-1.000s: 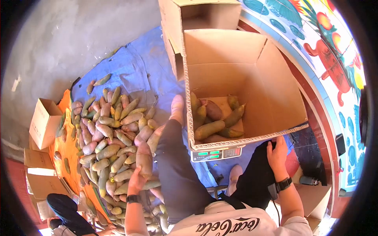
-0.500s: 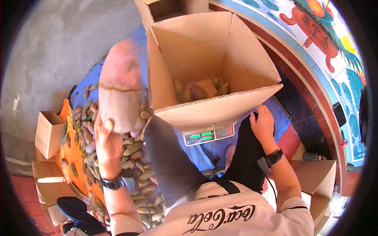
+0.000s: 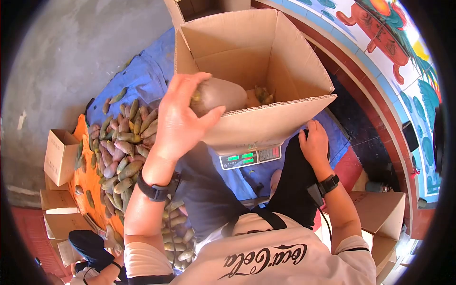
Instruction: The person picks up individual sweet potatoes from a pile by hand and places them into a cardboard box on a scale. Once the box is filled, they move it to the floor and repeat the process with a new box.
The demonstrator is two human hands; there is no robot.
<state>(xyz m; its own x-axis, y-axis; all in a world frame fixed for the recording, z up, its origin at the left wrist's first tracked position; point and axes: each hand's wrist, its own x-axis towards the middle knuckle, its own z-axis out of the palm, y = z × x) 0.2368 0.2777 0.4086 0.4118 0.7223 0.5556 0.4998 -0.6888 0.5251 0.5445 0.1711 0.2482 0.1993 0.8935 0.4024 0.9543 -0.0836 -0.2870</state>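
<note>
A concrete floor [image 3: 85,61] forms the left background; a blue sheet [image 3: 148,78] covers its central part, and a painted wall [image 3: 413,95] bounds the right side. Left grip [image 3: 178,118]: grasping one large radish [image 3: 224,94], fingers on its far side and thumb on its near side. Change from the preceding frame: the radish was raised left of the box, above the pile, standing nearly upright; it is now within the box mouth at the near left corner, lying nearly level. The left grip has shifted right with it.

Position of the radish relative to the left grip: one end sits between fingers and thumb; the body extends right, beyond the fingertips, behind the near rim of the cardboard box [image 3: 266,122]. Smaller radishes [image 3: 265,96] lie inside the box, to the right of the held one and partly hidden.

Right grip [image 3: 315,145]: released, fingers loosely extended, located just beside the near right part of the box, as before. Contact with the box cannot be determined. The display of a scale [image 3: 251,158] projects below the near wall of the box. The pile of radishes [image 3: 124,164] lies to the left, on the blue sheet and an orange sheet [image 3: 99,205].
</note>
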